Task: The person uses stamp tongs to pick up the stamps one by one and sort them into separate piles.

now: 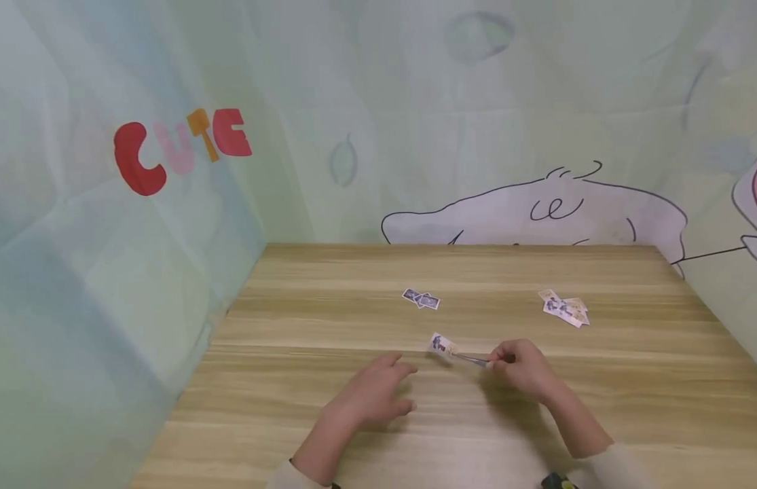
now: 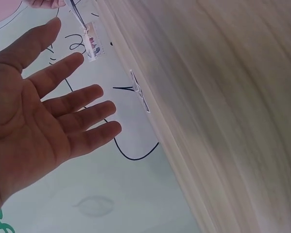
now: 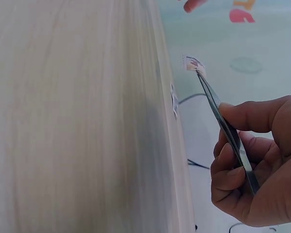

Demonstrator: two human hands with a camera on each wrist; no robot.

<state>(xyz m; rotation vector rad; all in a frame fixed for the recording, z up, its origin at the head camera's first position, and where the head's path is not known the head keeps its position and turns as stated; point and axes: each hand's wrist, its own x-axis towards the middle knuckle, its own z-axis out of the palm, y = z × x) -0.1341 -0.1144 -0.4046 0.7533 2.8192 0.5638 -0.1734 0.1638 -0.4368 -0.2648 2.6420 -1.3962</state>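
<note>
My right hand (image 1: 525, 370) pinches a pair of metal tweezers (image 3: 223, 119) between thumb and fingers. In the tweezers' tips is a small stamp (image 1: 441, 344) with a dark printed figure, raised above the wooden table. The left hand (image 2: 53, 97) hovers to the left of the stamp, fingers spread, palm showing in the left wrist view, and holds nothing. Beyond the stamp, a few dark stamps (image 1: 428, 301) with white edges overlap on the table. A pile of lighter stamps (image 1: 566, 310) lies farther to the right.
The wooden table (image 1: 329, 272) runs back to a printed cloth backdrop (image 1: 366, 81). Another cloth wall with the coloured letters CUTE (image 1: 231, 132) stands along the left side. A dark wrist strap (image 1: 558, 481) shows near the right sleeve.
</note>
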